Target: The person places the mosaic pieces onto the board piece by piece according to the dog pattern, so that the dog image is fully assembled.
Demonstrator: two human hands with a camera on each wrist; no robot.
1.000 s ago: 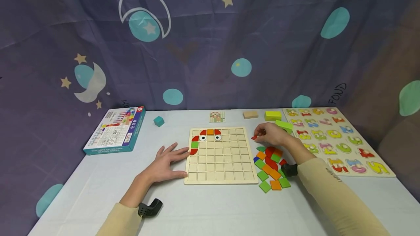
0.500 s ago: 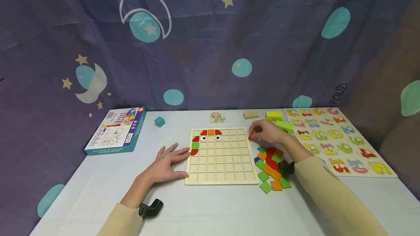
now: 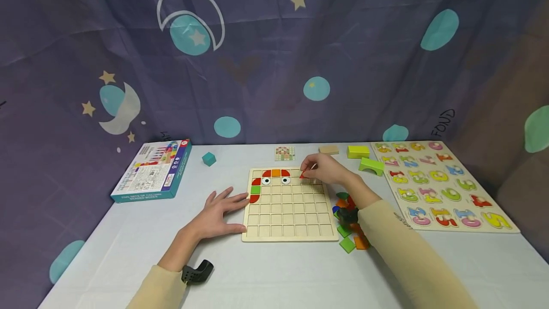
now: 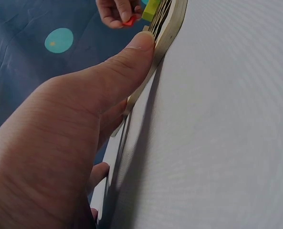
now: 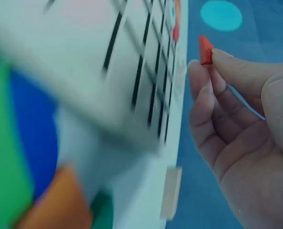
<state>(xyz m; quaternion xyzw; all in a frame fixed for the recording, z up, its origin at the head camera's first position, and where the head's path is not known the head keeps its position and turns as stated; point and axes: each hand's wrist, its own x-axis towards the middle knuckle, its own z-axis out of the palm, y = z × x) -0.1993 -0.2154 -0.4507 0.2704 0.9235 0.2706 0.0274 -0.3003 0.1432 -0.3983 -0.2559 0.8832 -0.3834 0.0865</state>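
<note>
Item: one small flat red piece (image 3: 302,175), outline partly hidden, pinched between thumb and fingers of the right hand (image 3: 326,168). Location: over the upper right squares of the pale wooden gridded board (image 3: 279,218), newly brought across from beyond its right edge; judged not yet seated. Left hand (image 3: 216,216): fingers apart, thumb and a fingertip at the board's left edge. Flat green and orange tiles (image 3: 347,244): loose, right of the board.

Behind the white table (image 3: 257,271) hangs a dark purple cloth (image 3: 266,37), printed with moons (image 3: 129,112), stars (image 3: 299,0) and turquoise spots (image 3: 316,88).
</note>
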